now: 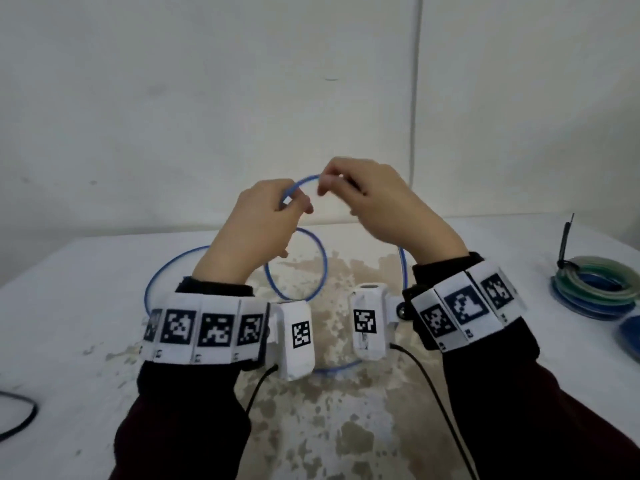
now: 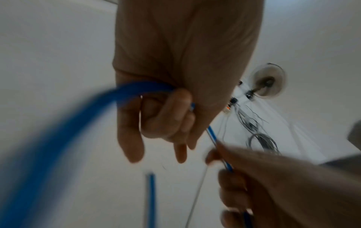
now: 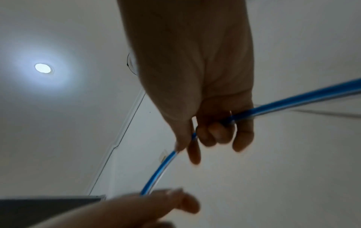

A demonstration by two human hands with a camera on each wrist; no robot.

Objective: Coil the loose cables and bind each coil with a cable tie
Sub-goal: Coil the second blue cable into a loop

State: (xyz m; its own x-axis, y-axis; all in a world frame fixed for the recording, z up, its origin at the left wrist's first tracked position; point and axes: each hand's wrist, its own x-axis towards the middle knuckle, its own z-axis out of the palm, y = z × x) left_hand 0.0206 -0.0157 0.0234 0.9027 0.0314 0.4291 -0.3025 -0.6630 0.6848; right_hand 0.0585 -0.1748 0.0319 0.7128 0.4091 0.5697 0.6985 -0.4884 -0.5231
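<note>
— What's at your far left?

— A dark cord [image 1: 20, 419] lying on the white counter [image 1: 86, 299], near its edge. Further in, my blue cable [image 1: 162, 271] sweeps out in a wide loop across the counter, where the white surface is worn through to brown patches.

— And your left hand?

— My left hand [image 1: 258, 223] is raised above the counter, fingers curled, its grip pinching the blue cable near a small white tag. The left wrist view shows the cable [image 2: 64, 131] passing under my curled fingers [image 2: 171, 111] and coming out toward the other hand. Below that hand a smaller loop of the same cable hangs down to the counter.

— Between the hands?

— A short arc of the cable runs from one grip to the other, up in the air.

— The right hand, then?

— My right hand [image 1: 377, 202] is just beside the left, a little higher, and its grip is also closed around the cable: thumb and bent fingers [image 3: 215, 132] pinch it, as the right wrist view shows, with the cable [image 3: 293, 98] leaving on one side and curving down toward the left hand [image 3: 136, 208] on the other. That view is blurred, so I cannot tell how firmly I hold it.

— Anything further right?

— A stack of coiled cables [image 1: 594, 289], blue and green, sits near the right edge of the counter, well apart from my hands. A dark, thin strip [image 1: 565, 242] stands up from its left side; I cannot tell what it is.
</note>
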